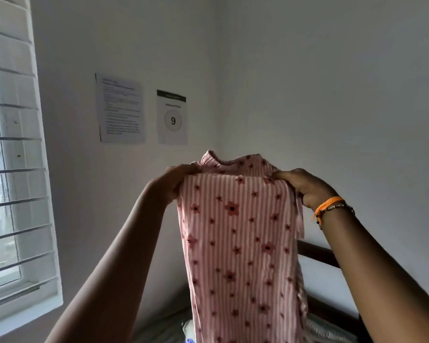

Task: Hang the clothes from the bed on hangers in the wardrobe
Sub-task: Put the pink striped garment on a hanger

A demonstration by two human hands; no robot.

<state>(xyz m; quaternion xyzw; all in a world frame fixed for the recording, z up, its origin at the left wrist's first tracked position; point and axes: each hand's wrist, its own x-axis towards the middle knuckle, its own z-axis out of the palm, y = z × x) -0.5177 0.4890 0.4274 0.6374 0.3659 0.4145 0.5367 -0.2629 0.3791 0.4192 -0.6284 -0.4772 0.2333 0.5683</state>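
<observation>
Pink striped top (238, 233) with a dark-centred flower print hangs in the air in front of the corner of the room, held up at its shoulders by both hands; its ribbed collar stands up between them. Left hand (176, 179) pinches the left shoulder, fingers curled into the cloth, and right hand (300, 186) grips the right shoulder in the same way (an orange thread band (328, 205) sits on that wrist). Behind the top, two printed sheets (141, 112) are stuck on the wall, a barred window (13, 154) lies at left, and a dark bed frame (317, 253) shows low at right
</observation>
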